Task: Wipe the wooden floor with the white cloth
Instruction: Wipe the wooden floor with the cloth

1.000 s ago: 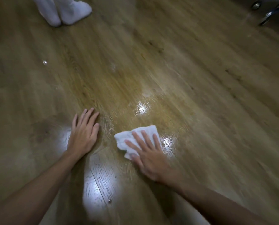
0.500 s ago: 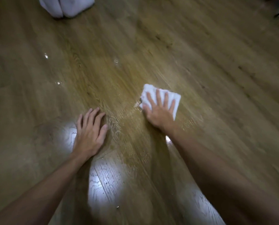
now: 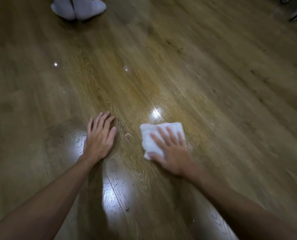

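**Wiping under way, wet spots left farther out**

Progress: the folded white cloth [image 3: 161, 137] lies flat on the brown wood-grain plank floor [image 3: 213, 75], pinned under the right hand [image 3: 173, 151]. Boards around the cloth shine streaky and damp, so this patch looks worked over. Small glinting droplets [image 3: 126, 68] sit well beyond the cloth, toward the top of the view; those I judge not yet wiped. Wiped share of the whole floor cannot be told from here.

Right hand: palm down on the cloth, fingers straight and spread, pressing rather than grasping; nothing curled round the fabric. Forearm runs back toward the lower right corner.

Left hand [image 3: 100, 137]: just left of the cloth, apart from it, flat on bare boards, fingers straight and close together, holding nothing; reads as a prop for body weight.

Beyond the cloth, top left: a pair of white-socked feet [image 3: 78, 7]
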